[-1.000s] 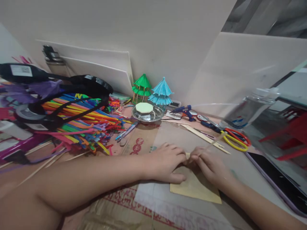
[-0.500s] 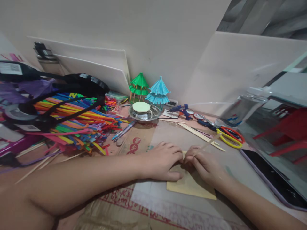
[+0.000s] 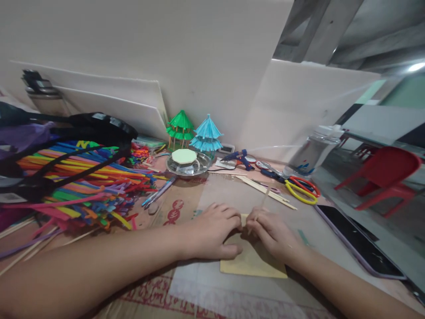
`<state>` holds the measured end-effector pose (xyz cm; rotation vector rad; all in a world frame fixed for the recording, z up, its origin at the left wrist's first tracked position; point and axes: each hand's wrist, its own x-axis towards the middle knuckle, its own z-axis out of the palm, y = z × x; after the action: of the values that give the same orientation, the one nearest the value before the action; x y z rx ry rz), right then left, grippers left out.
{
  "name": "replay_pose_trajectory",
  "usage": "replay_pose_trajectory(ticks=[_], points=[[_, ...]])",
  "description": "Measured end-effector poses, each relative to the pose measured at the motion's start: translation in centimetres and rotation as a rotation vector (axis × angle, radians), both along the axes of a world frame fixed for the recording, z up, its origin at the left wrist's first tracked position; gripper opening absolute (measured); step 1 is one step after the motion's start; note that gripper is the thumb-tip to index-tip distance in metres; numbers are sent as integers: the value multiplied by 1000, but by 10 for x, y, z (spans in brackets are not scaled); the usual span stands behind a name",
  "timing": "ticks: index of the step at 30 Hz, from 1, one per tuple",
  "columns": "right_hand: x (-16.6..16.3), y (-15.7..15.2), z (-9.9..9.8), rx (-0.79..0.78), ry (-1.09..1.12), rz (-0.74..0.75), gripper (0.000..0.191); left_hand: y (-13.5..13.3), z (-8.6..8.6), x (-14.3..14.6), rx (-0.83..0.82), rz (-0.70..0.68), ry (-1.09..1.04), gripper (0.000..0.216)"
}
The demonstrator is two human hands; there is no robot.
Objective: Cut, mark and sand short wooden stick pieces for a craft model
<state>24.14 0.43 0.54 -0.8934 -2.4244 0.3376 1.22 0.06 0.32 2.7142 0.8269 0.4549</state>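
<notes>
One yellow paper [image 3: 255, 266] lies flat on the worktop [image 3: 229, 190] before you. Your left hand [image 3: 212, 232] clamps its far corner, fingers curled. Your right hand [image 3: 270, 232] pinches a thin stick [image 3: 264, 199] at that corner. Press firmly so the paper cannot slip.

Head camera looks forward and down, seemingly close above worktop [image 3: 219, 188].

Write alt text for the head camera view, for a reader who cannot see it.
The left hand rests on a yellow paper sheet while the right hand pinches a wooden stick at its far edge. Coloured strips lie nearby.
</notes>
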Motion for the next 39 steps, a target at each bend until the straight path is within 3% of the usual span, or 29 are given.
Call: replay_pose_trajectory(ticks=[5, 9, 13, 17, 22, 39], points=[[0, 0, 0, 73, -39, -56, 36, -1, 1, 0, 11, 13, 5, 35], [1, 1, 0, 1, -3, -15, 39, -1, 1, 0, 4, 4, -5, 31], [0, 2, -1, 25, -34, -88, 38, 0, -2, 0, -9, 3, -20, 29], [-1, 2, -2, -4, -12, -24, 35, 0, -2, 0, -13, 4, 5, 26], [-1, 1, 0, 6, -45, -129, 36, 0, -2, 1, 2, 7, -8, 26], [-3, -1, 0, 4, -27, -71, 32, 2, -6, -1, 4, -5, -11, 28]])
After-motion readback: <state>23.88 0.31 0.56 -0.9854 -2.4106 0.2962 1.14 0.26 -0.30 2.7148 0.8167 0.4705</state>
